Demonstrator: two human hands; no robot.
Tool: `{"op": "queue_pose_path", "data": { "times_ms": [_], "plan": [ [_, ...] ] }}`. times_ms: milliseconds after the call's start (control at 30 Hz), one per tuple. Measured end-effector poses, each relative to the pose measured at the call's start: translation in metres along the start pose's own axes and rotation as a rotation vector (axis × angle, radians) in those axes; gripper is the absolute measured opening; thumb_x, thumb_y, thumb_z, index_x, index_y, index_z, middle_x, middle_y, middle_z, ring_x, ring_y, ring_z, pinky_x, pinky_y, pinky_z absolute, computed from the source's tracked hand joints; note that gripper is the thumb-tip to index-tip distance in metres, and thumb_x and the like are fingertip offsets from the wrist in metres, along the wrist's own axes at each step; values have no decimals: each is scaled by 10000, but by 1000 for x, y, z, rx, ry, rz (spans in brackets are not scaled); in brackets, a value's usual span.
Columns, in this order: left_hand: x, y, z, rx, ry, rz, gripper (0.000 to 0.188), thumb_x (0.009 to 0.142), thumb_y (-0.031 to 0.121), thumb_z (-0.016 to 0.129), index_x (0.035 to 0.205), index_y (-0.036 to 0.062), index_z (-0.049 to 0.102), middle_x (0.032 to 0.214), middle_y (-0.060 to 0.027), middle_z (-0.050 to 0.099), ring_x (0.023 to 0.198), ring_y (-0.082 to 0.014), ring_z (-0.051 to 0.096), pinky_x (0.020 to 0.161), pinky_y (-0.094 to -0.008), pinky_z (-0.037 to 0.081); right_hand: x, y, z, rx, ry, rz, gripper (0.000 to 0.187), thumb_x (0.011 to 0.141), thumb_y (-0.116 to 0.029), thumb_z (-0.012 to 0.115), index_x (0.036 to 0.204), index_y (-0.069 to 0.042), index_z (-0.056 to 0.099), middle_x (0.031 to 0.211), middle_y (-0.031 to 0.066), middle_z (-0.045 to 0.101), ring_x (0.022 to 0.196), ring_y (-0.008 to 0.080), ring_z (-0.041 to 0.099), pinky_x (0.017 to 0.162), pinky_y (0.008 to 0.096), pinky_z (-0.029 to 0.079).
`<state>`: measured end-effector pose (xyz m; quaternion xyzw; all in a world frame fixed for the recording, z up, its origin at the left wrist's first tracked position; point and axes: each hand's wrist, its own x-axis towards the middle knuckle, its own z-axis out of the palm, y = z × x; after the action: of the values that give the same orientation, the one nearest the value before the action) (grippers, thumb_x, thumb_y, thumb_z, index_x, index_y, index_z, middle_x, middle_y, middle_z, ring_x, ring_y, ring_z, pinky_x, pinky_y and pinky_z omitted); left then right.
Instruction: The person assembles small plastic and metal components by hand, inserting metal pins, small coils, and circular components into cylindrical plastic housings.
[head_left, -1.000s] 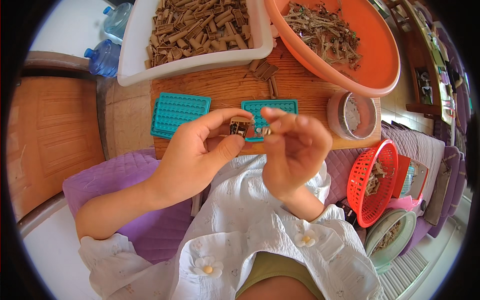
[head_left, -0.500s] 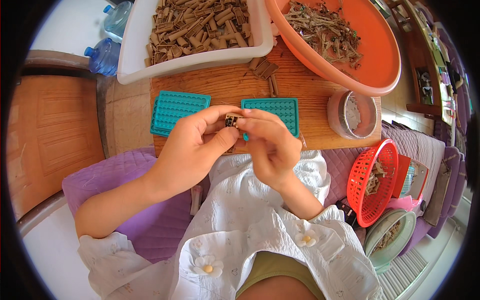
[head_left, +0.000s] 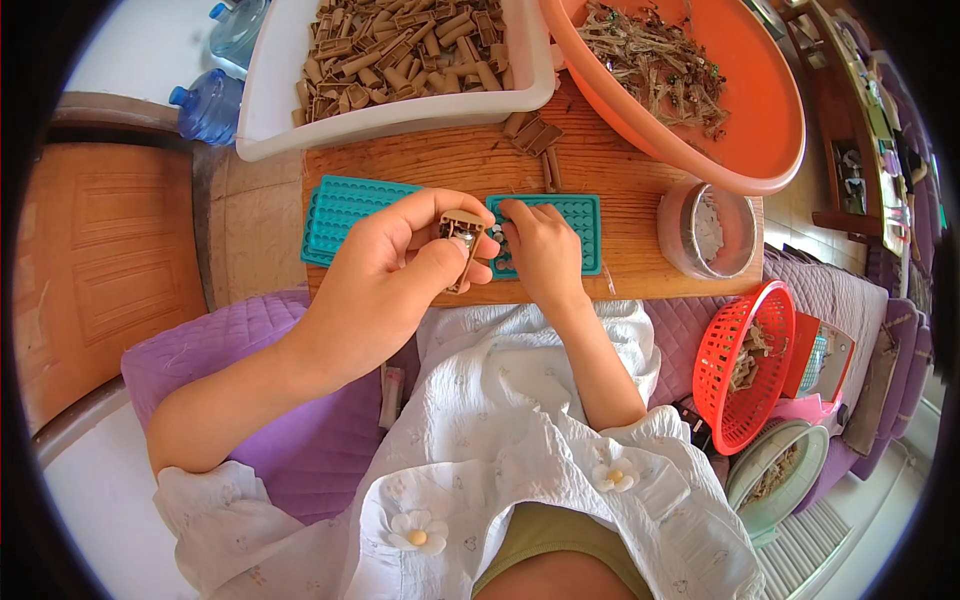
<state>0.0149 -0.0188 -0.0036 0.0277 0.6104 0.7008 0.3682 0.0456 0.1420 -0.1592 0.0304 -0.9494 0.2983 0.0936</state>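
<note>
Over on the far left there's the wooden door [head_left: 110, 280], with blue water bottles [head_left: 212, 107] just beyond it, and nearer in, the purple quilted seat [head_left: 230, 390]. Onto the table [head_left: 390, 170] now: a stack of teal trays [head_left: 335, 220] at its left edge, and behind it the white tub [head_left: 390, 122], heaped with brown shells [head_left: 400, 60].

Here's the left hand [head_left: 385, 280], and it has the piece that matters: a brown casing [head_left: 462, 235], lifted clear of the table between the two teal spots and slightly tilted. That grip is closed firmly, thumb across the open face, fingers behind; dark and shiny bits show inside.

Just right of it, the right hand [head_left: 545, 250] is down over a single teal tray [head_left: 585, 225], fingers bent in among small pale pieces [head_left: 503, 265] at the left end. How far that grip is open, or whether it has hold of anything, I can't tell; the fingertips are hidden.

Behind that tray lie a few loose shells [head_left: 535, 137]. Further right, the orange basin [head_left: 770, 110] with its tangle of thin parts [head_left: 655, 70], a clear jar [head_left: 725, 235] near the table's corner, and a red basket [head_left: 712, 370] below.
</note>
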Motion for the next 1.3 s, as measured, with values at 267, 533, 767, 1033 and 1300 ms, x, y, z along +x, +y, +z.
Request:
{"op": "queue_pose_path", "data": {
  "times_ms": [267, 533, 767, 1033, 1300],
  "plan": [
    [-2, -2, 4, 24, -9, -45, 272, 855, 120, 457, 1101, 5, 449, 963, -80, 547, 833, -127, 553, 746, -251, 456, 2, -13, -8, 309, 161, 133, 202, 705, 32, 544, 896, -34, 527, 772, 98, 562, 684, 240, 551, 577, 320, 451],
    [-2, -5, 3, 121, -54, -22, 322, 841, 123, 503, 1125, -10, 434, 995, -84, 542, 885, -139, 539, 783, -276, 454, -4, -71, -62, 695, 654, -15, 217, 679, 93, 590, 870, 11, 528, 796, 93, 581, 647, 190, 575, 580, 249, 464],
    [-2, -10, 2, 201, -71, -8, 325, 834, 82, 504, 1132, -22, 428, 1006, -79, 535, 917, -131, 515, 794, -270, 458, -5, -80, -52, 671, 641, -178, 228, 639, 97, 613, 831, 3, 534, 734, 85, 578, 633, 209, 560, 558, 262, 451],
    [-2, -8, 5, 636, 23, -42, 290, 836, 47, 473, 1114, -33, 448, 898, -86, 585, 809, -119, 557, 723, -239, 452, -5, -71, -70, 554, 294, -99, 207, 641, 56, 611, 819, -29, 546, 710, 75, 570, 568, 207, 520, 515, 269, 426],
    [-6, -6, 8, 945, -147, 11, 268, 775, 86, 527, 1034, 15, 512, 713, -173, 559, 608, -277, 555, 562, -299, 439, 5, -58, -97, 698, -202, 134, 322, 594, -59, 700, 868, -23, 534, 788, 92, 540, 710, 231, 520, 608, 297, 434]
  ]
}}
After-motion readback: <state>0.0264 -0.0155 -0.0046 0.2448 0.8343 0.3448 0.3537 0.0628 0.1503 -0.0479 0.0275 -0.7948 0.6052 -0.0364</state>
